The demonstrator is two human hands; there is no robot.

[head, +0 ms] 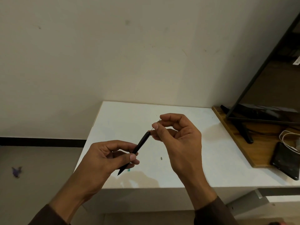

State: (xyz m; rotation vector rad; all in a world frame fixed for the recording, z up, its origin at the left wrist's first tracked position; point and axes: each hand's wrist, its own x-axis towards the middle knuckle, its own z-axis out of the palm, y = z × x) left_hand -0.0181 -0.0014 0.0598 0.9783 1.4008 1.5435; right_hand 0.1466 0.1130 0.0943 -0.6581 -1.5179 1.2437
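Gently now: a thin rod at the mouth of a pen barrel

Both hands are raised over the white bench [186, 168]. My left hand [112, 158] grips the slim black plastic pen barrel [141, 144] low on its shaft, thumb and fingers curled round it. The tip points to 7 o'clock and the upper end to 1 o'clock. My right hand [177, 132] pinches a thin grey wire-like rod [152, 129] between thumb and forefinger, right at that upper end. Whether the rod is already inside, I cannot tell.

I judge both parts very light. The barrel looks stiff and smooth, so it may twist in the fingers; a hold near mid-shaft suits it. The rod looks easy to bend or drop, so I would pinch it close to the barrel mouth.

The barrel is the only thing here that could hold anything, and its inside is hidden. A small grey piece [161, 158] lies on the bench at 5 o'clock from the barrel, and a small green bit [129, 170] lies beside the tip.
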